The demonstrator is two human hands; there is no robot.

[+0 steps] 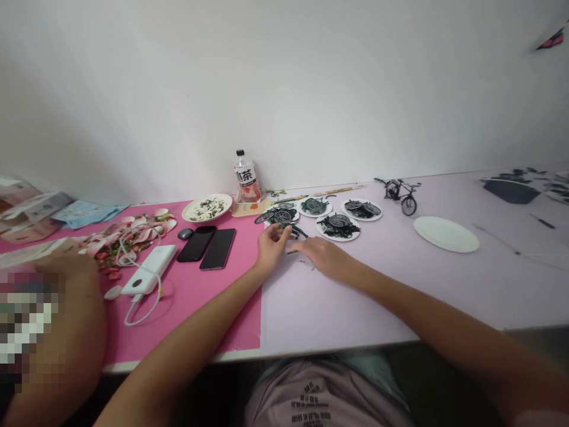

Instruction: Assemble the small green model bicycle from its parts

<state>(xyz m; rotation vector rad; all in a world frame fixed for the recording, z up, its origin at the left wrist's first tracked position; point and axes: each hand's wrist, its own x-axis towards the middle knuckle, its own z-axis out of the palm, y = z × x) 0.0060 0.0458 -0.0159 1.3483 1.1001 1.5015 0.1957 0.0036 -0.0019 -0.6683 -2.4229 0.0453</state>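
Observation:
Near the middle of the table, my left hand [272, 246] is closed with its fingers around a dark green bicycle part [293, 229]. My right hand [315, 252] sits just to its right, fingertips pressed together close to the same part; what they hold is too small to name. Behind the hands stand white plates with dark parts: one with wheels [281, 213], one with green pieces [314, 206], one with black pieces and a wheel [338, 225], another with wheels [362, 209]. A small assembled bicycle [401, 196] stands upright at the back right.
A bare white plate [446, 233] lies right. On the pink left side are two phones [217, 249], a white power bank [149, 270] with cable, pink petal-like pieces [133, 237], a bowl [207, 209] and a bottle [246, 181]. Another person's arm [80, 320] rests far left.

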